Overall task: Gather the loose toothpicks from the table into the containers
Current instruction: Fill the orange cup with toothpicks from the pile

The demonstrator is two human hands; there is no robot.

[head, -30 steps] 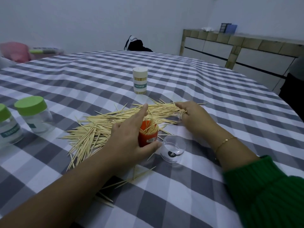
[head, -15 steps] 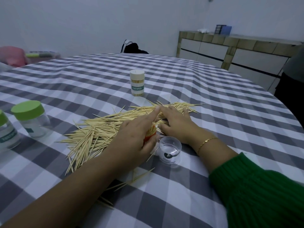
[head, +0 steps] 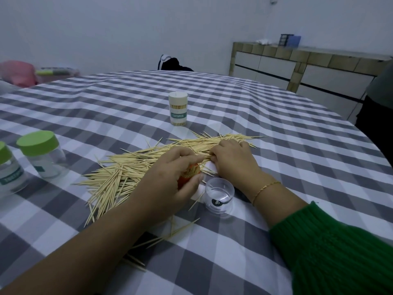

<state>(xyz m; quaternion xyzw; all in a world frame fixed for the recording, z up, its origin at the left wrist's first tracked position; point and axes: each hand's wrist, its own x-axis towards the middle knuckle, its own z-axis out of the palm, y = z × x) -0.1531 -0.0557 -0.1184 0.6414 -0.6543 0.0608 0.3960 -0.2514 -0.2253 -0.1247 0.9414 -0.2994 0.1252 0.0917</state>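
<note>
Toothpicks [head: 136,167]: loose heap on the checked tablecloth [head: 276,133], running from left of the orange cup [head: 188,174] past its far side and out to the right. A few strays lie on my side of the cup, under my left forearm.

Change over the last second: my right hand [head: 230,159] has come in from the right end of the heap to just right of the cup. Its fingers are curled down onto a bunch of picks, raking them toward the cup mouth. My left hand [head: 170,182] still wraps the cup, thumb on the near side, fingers over the top. The cup is tilted toward the heap and already shows picks inside.

Meaning, as I judge it: another bunch is about to go in; most of the heap is not yet gathered.

Room around the cup:
- Clear lid [head: 219,193] just to the near right, close to my right wrist; easy to knock.
- White toothpick tub [head: 178,108] beyond the cup, well apart.
- Two green-lidded jars [head: 41,153] far to the left, well apart.
- Table edge curves away to the right, well clear of the heap.
- Open cloth beyond and to the right for sweeping.
</note>
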